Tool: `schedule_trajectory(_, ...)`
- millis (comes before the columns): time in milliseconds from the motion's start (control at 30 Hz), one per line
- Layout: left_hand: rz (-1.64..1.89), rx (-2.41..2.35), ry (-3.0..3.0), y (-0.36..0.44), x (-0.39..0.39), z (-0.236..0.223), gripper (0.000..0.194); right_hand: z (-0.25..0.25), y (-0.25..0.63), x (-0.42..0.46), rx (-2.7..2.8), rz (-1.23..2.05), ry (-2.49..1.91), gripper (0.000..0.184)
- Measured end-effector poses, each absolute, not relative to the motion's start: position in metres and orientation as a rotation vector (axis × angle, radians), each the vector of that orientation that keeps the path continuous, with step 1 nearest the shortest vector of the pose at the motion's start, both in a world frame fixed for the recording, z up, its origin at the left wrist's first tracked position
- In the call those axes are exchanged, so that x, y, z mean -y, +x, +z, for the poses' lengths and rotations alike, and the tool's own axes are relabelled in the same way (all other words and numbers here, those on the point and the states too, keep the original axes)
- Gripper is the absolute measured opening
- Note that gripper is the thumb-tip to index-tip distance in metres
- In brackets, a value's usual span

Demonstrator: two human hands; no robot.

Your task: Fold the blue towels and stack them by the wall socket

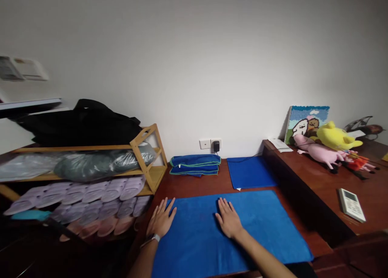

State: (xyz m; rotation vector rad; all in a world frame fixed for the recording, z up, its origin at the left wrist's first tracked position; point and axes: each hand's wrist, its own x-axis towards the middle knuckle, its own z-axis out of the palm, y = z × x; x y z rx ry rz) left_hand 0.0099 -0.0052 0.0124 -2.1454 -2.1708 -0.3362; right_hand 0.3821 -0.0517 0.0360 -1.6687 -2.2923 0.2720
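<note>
Blue cloth (pixel 260 225) lies flat on a reddish-brown table (pixel 209 185), and from where I stand both of the person's hands are palm down on it. The left hand (pixel 161 221), fingers loosely spread, covers part of its left edge; the right hand (pixel 229 222), fingers slightly apart, reaches toward its far edge. Beyond the fingers sits a stack of folded, green-edged cloths (pixel 195 165); ahead and right of the right fingers lies a smaller blue cloth (pixel 251 173). Farthest, a black plug (pixel 216 146) sits in the wall.
</note>
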Motion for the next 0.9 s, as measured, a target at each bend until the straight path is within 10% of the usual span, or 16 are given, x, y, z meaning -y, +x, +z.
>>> schedule_trajectory(467, -0.309, 2.154, -2.136, 0.007, 0.002, 0.012, 0.063, 0.031, 0.625, 0.023, 1.818, 0.237, -2.509, 0.071)
schedule_trajectory(900, -0.337, 2.102, -2.136, 0.018, 0.01, 0.033, 0.061, 0.036, 0.621, 0.024, 1.767, 0.137, -2.456, 0.07)
